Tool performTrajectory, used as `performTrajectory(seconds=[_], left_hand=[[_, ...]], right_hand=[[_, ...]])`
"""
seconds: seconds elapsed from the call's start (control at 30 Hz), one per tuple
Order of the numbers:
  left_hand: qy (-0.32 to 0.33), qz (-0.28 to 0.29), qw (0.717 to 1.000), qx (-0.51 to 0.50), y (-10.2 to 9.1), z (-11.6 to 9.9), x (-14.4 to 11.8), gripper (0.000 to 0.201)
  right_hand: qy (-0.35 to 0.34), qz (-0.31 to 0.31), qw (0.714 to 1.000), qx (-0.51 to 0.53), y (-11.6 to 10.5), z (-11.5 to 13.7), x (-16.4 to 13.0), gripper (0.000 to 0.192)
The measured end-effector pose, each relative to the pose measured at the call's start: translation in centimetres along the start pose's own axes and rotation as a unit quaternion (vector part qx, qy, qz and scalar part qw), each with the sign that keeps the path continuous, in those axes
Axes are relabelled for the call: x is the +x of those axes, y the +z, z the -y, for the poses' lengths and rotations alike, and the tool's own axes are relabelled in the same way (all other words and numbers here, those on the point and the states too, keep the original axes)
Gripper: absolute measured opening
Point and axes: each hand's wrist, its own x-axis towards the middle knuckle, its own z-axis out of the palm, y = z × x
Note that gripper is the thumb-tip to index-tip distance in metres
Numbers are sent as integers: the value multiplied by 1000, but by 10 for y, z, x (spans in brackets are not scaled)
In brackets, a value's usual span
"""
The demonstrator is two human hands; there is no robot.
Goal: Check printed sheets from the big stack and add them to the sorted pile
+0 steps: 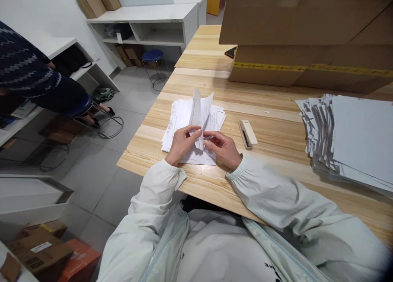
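Currently, the left hand [183,142] and right hand [225,148] pinch thin, white, printed paper sheets [195,110] at their near end; probably light, flexible, crease-prone: grip edges.

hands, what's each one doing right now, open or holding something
Left hand: closed, thumb and fingers pinching paper.
Right hand: partly curled, fingers at the paper; whether it grips cannot be told.

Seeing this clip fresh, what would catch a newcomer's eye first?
Probably the raised white printed sheets between the bare left hand and bare right hand, over the pale wooden table. Then the bulky brown cardboard, upper right, and the thick, uneven white paper stack below it.
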Motion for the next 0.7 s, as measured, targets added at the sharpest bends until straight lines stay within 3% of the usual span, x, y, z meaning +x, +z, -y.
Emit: performTrajectory(seconds=[0.13,0.27,0.33,0.43,0.57,0.63,0.7], left_hand=[[6,4,1000,-19,0,1,0,39],[9,21,997,-74,0,0,-2,76],[3,46,996,-74,-1,0,-2,85],[-11,86,994,-60,-2,1,-3,77],[-33,98,991,-90,1,2,-2,68],[-33,68,990,-117,1,3,-1,63],[-10,-41,992,-123,-3,4,1,57]], right_hand=[[33,-25,999,29,0,0,3,42],[106,-83,986,97,-1,7,9,66],[118,-85,983,113,-2,9,12,80],[91,-77,989,91,-2,5,13,91],[64,-79,995,-18,-1,-8,14,72],[41,-95,994,-25,0,-9,13,68],[-1,-119,993,5,1,-2,8,66]])
